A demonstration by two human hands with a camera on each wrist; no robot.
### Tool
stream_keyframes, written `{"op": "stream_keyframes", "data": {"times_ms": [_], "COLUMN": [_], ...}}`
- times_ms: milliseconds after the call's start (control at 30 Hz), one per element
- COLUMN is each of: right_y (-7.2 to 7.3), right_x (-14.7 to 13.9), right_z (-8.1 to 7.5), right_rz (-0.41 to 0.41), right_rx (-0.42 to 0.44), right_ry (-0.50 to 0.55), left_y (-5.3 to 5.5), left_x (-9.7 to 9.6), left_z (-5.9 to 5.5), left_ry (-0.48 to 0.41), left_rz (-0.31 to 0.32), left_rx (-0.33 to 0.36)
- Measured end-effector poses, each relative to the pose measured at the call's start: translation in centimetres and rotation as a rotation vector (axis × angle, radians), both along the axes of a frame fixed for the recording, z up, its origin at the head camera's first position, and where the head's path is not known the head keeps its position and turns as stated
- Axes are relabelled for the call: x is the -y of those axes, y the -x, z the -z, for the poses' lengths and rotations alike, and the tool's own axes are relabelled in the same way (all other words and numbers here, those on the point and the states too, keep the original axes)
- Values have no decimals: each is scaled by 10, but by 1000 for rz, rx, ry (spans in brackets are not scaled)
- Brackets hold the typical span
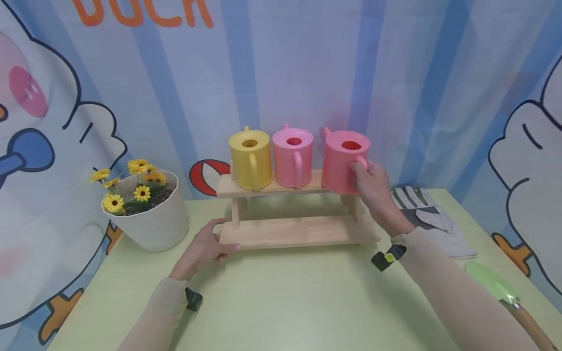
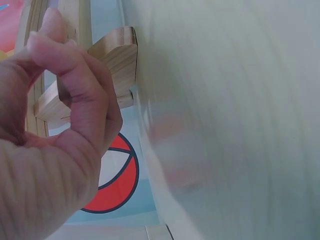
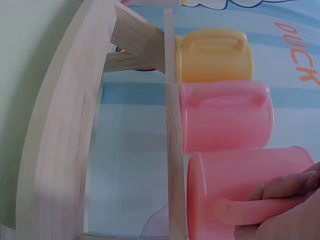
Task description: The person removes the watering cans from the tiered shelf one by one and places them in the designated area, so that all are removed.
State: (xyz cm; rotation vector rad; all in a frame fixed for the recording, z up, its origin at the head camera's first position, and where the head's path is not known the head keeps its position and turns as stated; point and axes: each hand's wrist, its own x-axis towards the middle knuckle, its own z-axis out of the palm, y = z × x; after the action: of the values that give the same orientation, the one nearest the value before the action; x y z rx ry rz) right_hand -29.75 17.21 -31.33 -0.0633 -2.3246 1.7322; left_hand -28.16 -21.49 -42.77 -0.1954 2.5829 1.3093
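Note:
A two-step wooden stand (image 1: 303,231) rests on the table, and my left hand (image 1: 205,247) grips the left end of its lower step. In the left wrist view that hand's fingers are curled at the wood. By its handle, my right hand (image 1: 376,195) holds a dark pink watering can (image 1: 340,168) upright at the right end of the upper step. The can's base (image 3: 196,200) is very close to the board; whether it touches I cannot tell. Left of it on the upper step stand a light pink watering can (image 1: 285,163) and a yellow watering can (image 1: 242,163), handles facing me.
A white pot (image 1: 164,224) with yellow flowers stands left of the stand. On the right lie grey-and-striped gloves (image 1: 443,236) and a green trowel (image 1: 489,280) with a wooden handle. A printed blue-striped cloth (image 1: 298,63) hangs behind the table (image 1: 303,297).

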Motion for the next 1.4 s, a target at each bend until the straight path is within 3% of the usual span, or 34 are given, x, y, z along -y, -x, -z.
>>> {"op": "stream_keyframes", "data": {"times_ms": [767,1100,1400], "right_y": [-65,-97,-120], "right_x": [-24,-36,-42], "right_z": [16,40,60], "right_rz": [-15,-12,-24], "right_rx": [55,140,172], "right_ry": [-4,-35,4], "left_y": [-4,-4,-4], "left_x": [1,2,1], "left_z": [1,2,0], "left_ry": [-40,-46,-53], "left_rz": [31,54,39], "left_rx": [-30,-49,-40]}}
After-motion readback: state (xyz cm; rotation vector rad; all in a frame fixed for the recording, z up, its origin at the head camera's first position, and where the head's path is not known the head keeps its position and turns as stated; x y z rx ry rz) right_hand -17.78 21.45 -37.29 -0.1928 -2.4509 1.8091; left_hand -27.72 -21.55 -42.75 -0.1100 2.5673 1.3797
